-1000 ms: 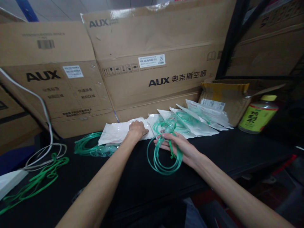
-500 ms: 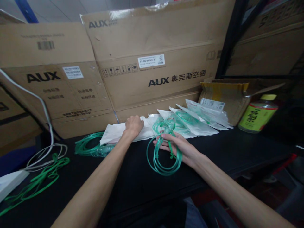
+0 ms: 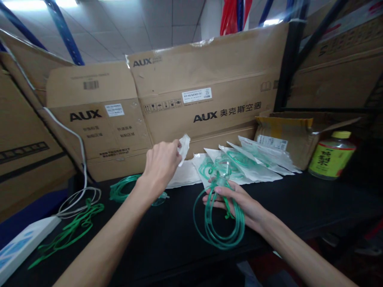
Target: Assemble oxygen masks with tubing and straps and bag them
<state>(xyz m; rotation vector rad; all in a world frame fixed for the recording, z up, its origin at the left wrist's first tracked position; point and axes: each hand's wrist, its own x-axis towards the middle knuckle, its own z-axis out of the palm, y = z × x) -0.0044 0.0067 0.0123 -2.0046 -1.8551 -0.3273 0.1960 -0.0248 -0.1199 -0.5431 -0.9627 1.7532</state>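
My left hand (image 3: 161, 162), closed, pinches a white paper pouch (image 3: 184, 147), whose end sticks up past my fingers; the rest of it is hidden behind the hand. My right hand (image 3: 239, 197) holds a coil of green oxygen tubing (image 3: 223, 241) near its top, with a clear mask (image 3: 223, 169) above the fingers. Another white pouch (image 3: 186, 174) lies flat below my left hand. To its right, several sealed pouches (image 3: 249, 159) with green tubing inside overlap in a row. A loose coil of green tubing (image 3: 124, 187) rests left of my left forearm.
Green elastic straps (image 3: 74, 223) and a white power strip (image 3: 28, 247) lie on the black table (image 3: 167, 243) at the left. AUX cardboard (image 3: 167, 123) stands behind. An open carton (image 3: 269, 135) and a yellow-capped bottle (image 3: 332, 157) are at the right.
My left hand has risen from the flat white pouches, bringing one up off the table. My right hand still holds the tubing coil. The view has tilted up, showing more ceiling.
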